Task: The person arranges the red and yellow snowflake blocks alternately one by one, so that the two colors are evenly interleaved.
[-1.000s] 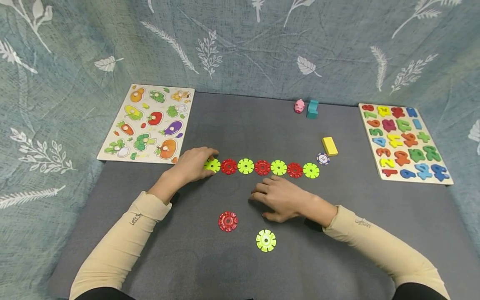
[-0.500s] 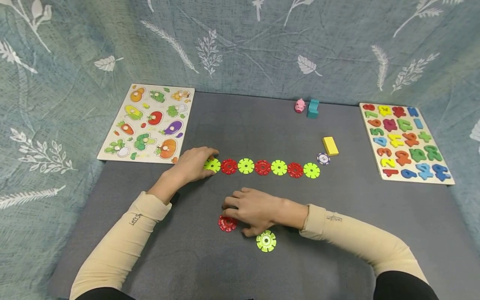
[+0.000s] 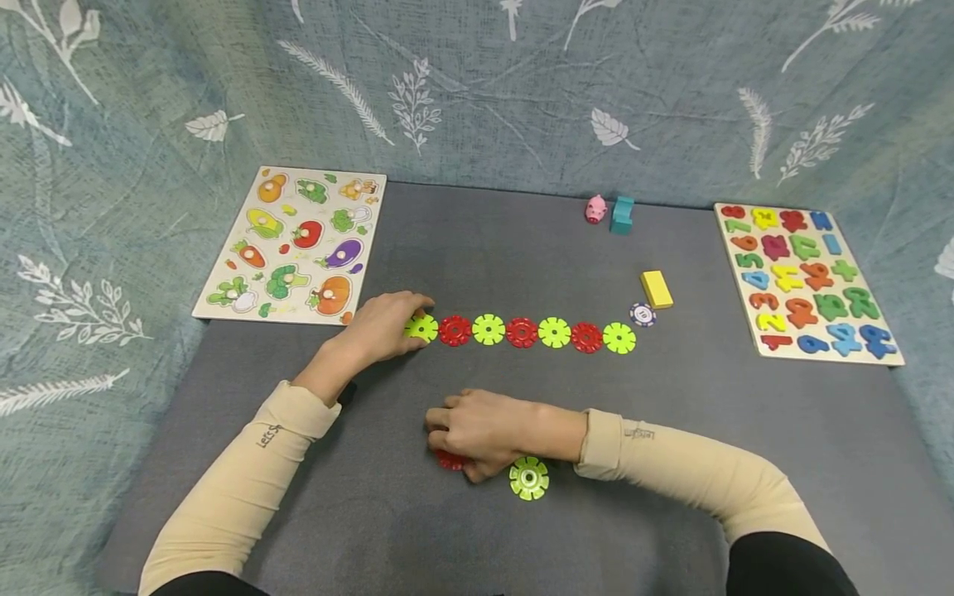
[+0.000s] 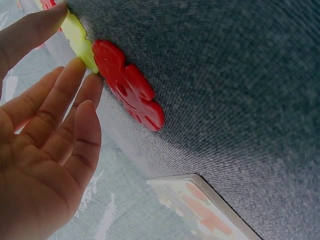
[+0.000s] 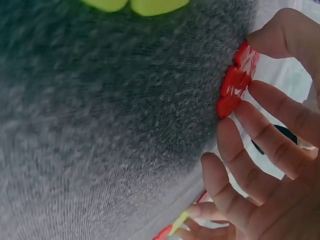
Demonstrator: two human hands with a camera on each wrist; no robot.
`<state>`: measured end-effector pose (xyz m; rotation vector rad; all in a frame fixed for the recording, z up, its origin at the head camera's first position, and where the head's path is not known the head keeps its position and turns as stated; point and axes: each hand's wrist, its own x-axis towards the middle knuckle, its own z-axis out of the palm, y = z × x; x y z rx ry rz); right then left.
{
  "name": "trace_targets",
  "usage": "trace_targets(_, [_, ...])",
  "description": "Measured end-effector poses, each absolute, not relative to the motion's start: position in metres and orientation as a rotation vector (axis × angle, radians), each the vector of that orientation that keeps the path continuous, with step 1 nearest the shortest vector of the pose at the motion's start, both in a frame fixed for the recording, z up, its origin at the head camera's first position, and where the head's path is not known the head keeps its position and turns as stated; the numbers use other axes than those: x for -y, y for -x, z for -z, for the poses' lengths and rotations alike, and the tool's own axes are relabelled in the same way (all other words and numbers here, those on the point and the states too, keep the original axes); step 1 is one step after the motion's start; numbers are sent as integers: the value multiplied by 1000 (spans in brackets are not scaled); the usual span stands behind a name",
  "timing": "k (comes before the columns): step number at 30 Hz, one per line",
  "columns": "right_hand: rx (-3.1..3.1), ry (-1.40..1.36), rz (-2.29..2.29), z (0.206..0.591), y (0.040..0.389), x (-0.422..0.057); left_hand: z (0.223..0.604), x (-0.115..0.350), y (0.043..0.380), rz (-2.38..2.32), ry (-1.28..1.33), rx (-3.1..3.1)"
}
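Observation:
My left hand (image 3: 383, 326) pinches the yellow-green notched plastic disc (image 3: 423, 329) at the left of a row, thumb on one edge and fingertips on the other. In the left wrist view a red disc (image 4: 127, 85) lies flat against that disc, on the palm side; the hand hides it in the head view. My right hand (image 3: 480, 430) grips a loose red notched disc (image 3: 450, 460) lower on the table, its thumb and fingertips at the rim in the right wrist view. Beside that hand a loose yellow-green disc (image 3: 529, 478) lies flat.
The row continues rightward in alternating red and yellow-green, ending at a yellow-green disc (image 3: 619, 338). Past it sit a poker chip (image 3: 643, 314) and yellow block (image 3: 657, 290). A pig figure (image 3: 595, 209), teal block (image 3: 622, 215), vegetable puzzle (image 3: 291, 248) and number puzzle (image 3: 808, 285) stand farther off.
My right hand has moved left and toward the person, from below the row onto the loose red disc, and now grips it. The left hand has stayed at its disc.

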<state>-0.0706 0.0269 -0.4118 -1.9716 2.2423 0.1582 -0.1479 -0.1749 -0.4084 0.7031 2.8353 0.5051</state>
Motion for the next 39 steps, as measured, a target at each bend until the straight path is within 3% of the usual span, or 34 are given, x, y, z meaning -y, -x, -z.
trace_targets(21, [-2279,1873,-125,408,71,-41,410,174,146,-504,-699,-2837])
trace_targets(39, [-2603,1615,259,405,97,-140,407,176,148,-545,-727,-2822])
